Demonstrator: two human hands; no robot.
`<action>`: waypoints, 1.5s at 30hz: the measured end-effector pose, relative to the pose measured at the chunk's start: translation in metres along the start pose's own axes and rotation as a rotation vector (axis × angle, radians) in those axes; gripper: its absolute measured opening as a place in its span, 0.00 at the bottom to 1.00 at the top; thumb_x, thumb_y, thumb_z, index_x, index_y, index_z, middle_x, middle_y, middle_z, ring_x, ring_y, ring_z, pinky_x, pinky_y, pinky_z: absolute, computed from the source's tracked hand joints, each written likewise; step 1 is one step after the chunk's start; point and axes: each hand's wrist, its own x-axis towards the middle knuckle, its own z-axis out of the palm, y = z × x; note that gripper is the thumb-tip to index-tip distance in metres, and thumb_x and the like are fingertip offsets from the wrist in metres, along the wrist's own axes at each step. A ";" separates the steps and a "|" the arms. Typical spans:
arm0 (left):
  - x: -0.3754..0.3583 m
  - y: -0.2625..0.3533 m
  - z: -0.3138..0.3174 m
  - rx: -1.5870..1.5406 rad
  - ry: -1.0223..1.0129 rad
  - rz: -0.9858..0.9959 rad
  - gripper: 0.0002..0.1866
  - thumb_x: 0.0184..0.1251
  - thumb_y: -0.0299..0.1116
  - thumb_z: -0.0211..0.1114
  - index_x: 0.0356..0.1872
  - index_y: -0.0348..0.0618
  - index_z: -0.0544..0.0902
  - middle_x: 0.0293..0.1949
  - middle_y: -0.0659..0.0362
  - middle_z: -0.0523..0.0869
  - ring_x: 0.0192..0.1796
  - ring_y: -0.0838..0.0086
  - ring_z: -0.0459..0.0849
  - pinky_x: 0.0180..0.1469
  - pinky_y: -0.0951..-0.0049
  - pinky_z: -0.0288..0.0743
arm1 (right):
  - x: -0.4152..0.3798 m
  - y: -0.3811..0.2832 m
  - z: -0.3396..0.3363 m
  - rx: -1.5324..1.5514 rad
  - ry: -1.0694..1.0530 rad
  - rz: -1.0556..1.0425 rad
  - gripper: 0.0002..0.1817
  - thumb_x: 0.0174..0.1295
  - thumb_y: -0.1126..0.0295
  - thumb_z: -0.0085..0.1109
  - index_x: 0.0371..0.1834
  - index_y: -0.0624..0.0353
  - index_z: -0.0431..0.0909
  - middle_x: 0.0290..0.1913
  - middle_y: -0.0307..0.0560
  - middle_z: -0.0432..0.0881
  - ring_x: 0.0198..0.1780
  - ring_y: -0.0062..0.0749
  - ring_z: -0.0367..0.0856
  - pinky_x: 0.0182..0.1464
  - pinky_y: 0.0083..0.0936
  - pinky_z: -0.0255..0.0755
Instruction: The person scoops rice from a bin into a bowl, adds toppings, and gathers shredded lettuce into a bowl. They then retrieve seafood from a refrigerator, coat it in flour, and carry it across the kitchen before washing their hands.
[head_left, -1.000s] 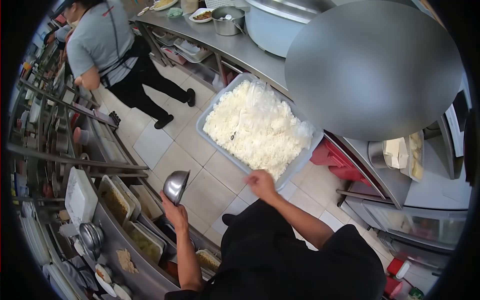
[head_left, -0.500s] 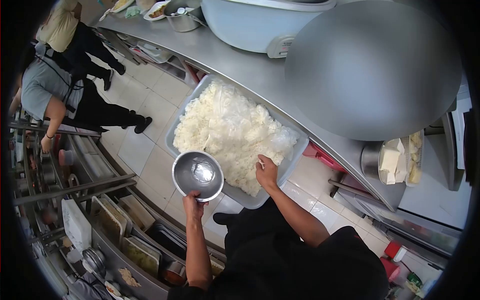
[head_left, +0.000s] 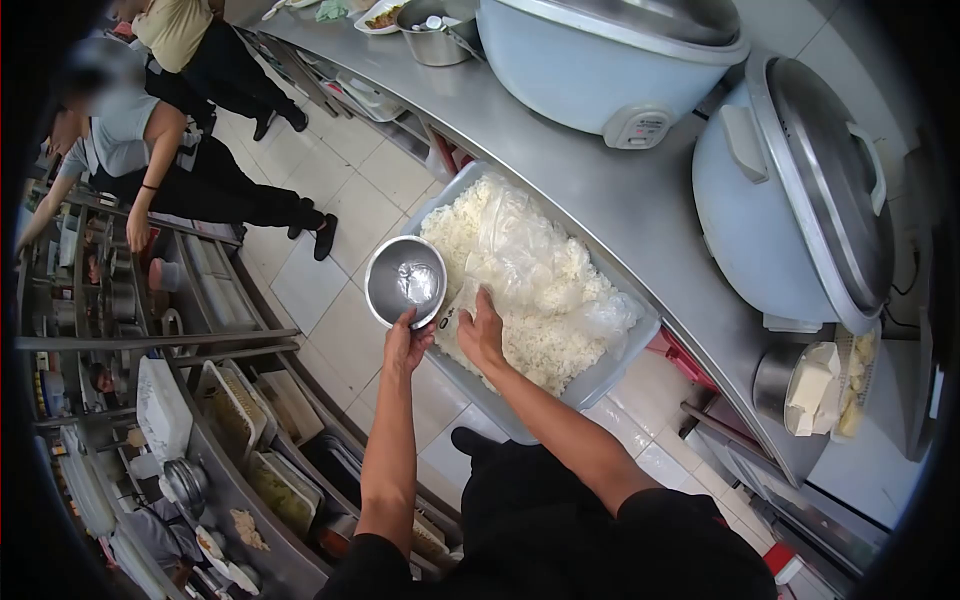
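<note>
A round metal bowl (head_left: 405, 283) with a shiny inside is tilted up at the left of the tub. My left hand (head_left: 405, 345) grips its lower rim. Beneath my right hand (head_left: 484, 335) lies white cooked rice (head_left: 560, 345), heaped in a light-blue plastic tub (head_left: 643, 345). That hand's thumb and fingertips are apart, right at the edge of a clear plastic sheet (head_left: 515, 235) partly covering the rice. A small dark mark shows between my two hands at the tub's left side.
Two large light-blue rice cookers (head_left: 590, 80) stand on the steel counter (head_left: 560, 150). Nearby are a pot (head_left: 435, 38) and a metal container with pale blocks (head_left: 812, 390). Food trays (head_left: 235, 410) line the lower left. Two people (head_left: 215, 180) stand at the upper left.
My right hand has moved left across the rice, closer to the bowl. The bowl has come up towards the tub's left edge. The view has shifted, and the second cooker now shows fully.
</note>
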 end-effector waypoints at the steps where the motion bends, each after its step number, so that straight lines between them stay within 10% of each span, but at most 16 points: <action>1: -0.007 0.006 0.006 0.027 -0.054 -0.119 0.22 0.59 0.41 0.57 0.43 0.29 0.70 0.26 0.48 0.81 0.19 0.71 0.78 0.16 0.77 0.72 | 0.001 -0.001 0.003 -0.144 0.132 -0.152 0.30 0.53 0.79 0.48 0.63 0.68 0.57 0.61 0.71 0.59 0.64 0.55 0.59 0.62 0.33 0.59; 2: -0.012 0.012 0.011 0.058 -0.107 -0.236 0.26 0.59 0.48 0.59 0.45 0.31 0.70 0.26 0.49 0.81 0.19 0.73 0.78 0.17 0.78 0.72 | -0.001 0.001 -0.001 -0.069 0.077 -0.095 0.36 0.51 0.83 0.45 0.67 0.66 0.46 0.66 0.73 0.45 0.70 0.60 0.41 0.68 0.35 0.46; 5: -0.029 0.003 -0.002 0.254 -0.288 -0.337 0.29 0.56 0.54 0.60 0.44 0.35 0.72 0.25 0.51 0.81 0.19 0.75 0.78 0.17 0.79 0.70 | -0.003 -0.013 -0.029 -0.053 0.169 -0.166 0.36 0.50 0.86 0.43 0.67 0.66 0.48 0.66 0.73 0.45 0.69 0.59 0.42 0.67 0.36 0.49; 11: -0.026 -0.021 -0.014 0.183 -0.179 -0.173 0.20 0.55 0.47 0.62 0.36 0.38 0.75 0.23 0.55 0.80 0.19 0.74 0.77 0.18 0.78 0.67 | 0.012 0.035 -0.049 -0.425 0.096 -0.302 0.32 0.52 0.86 0.40 0.65 0.65 0.53 0.59 0.65 0.66 0.62 0.54 0.62 0.62 0.37 0.57; 14: -0.022 -0.025 -0.016 0.205 -0.357 -0.313 0.17 0.51 0.40 0.65 0.35 0.37 0.76 0.25 0.54 0.81 0.21 0.74 0.78 0.20 0.77 0.68 | 0.008 -0.013 -0.067 -0.222 0.012 0.098 0.32 0.56 0.83 0.39 0.67 0.58 0.51 0.59 0.67 0.66 0.56 0.57 0.69 0.56 0.35 0.64; 19: -0.054 -0.061 0.063 0.835 -0.250 0.599 0.15 0.50 0.37 0.66 0.35 0.37 0.79 0.25 0.52 0.82 0.23 0.64 0.80 0.26 0.64 0.71 | -0.008 -0.023 -0.072 -0.016 0.043 0.037 0.31 0.59 0.81 0.39 0.68 0.53 0.52 0.53 0.64 0.72 0.52 0.51 0.74 0.52 0.31 0.67; 26: -0.065 -0.062 0.101 1.232 -0.230 0.720 0.09 0.57 0.35 0.59 0.27 0.39 0.77 0.25 0.49 0.81 0.25 0.55 0.80 0.27 0.59 0.72 | 0.011 0.046 -0.079 0.466 -0.075 0.291 0.15 0.61 0.75 0.52 0.51 0.65 0.74 0.46 0.47 0.79 0.41 0.27 0.79 0.44 0.20 0.72; 28: -0.078 -0.061 0.103 1.265 -0.373 1.105 0.07 0.55 0.29 0.57 0.21 0.38 0.75 0.21 0.50 0.79 0.24 0.55 0.78 0.25 0.60 0.70 | 0.017 0.027 -0.079 0.657 -0.026 0.406 0.15 0.60 0.74 0.54 0.50 0.66 0.74 0.45 0.48 0.79 0.39 0.27 0.79 0.43 0.20 0.73; 31: -0.099 -0.061 0.106 1.341 -0.438 1.146 0.08 0.53 0.28 0.57 0.18 0.39 0.73 0.19 0.51 0.77 0.22 0.55 0.77 0.24 0.59 0.69 | 0.023 0.001 -0.091 0.962 0.033 0.610 0.16 0.62 0.67 0.54 0.50 0.64 0.74 0.49 0.49 0.77 0.45 0.32 0.78 0.46 0.27 0.73; 36: -0.106 -0.056 0.107 1.331 -0.579 1.146 0.08 0.49 0.27 0.58 0.16 0.39 0.71 0.17 0.51 0.76 0.21 0.56 0.76 0.23 0.60 0.69 | 0.024 -0.012 -0.098 1.246 -0.173 0.370 0.29 0.66 0.49 0.40 0.63 0.57 0.62 0.67 0.42 0.59 0.69 0.41 0.52 0.70 0.34 0.38; 42: -0.119 -0.062 0.124 1.150 -0.712 1.251 0.08 0.44 0.24 0.58 0.14 0.39 0.69 0.15 0.53 0.74 0.19 0.58 0.75 0.22 0.61 0.69 | 0.035 -0.019 -0.096 0.786 -0.050 0.111 0.27 0.66 0.55 0.40 0.66 0.53 0.55 0.69 0.40 0.52 0.68 0.36 0.53 0.69 0.31 0.41; 45: -0.128 -0.056 0.132 1.103 -0.715 1.281 0.08 0.42 0.24 0.58 0.13 0.39 0.67 0.14 0.54 0.73 0.19 0.58 0.75 0.22 0.62 0.69 | 0.042 -0.018 -0.100 1.028 -0.006 0.265 0.29 0.63 0.55 0.42 0.65 0.54 0.56 0.68 0.43 0.54 0.65 0.48 0.57 0.67 0.39 0.49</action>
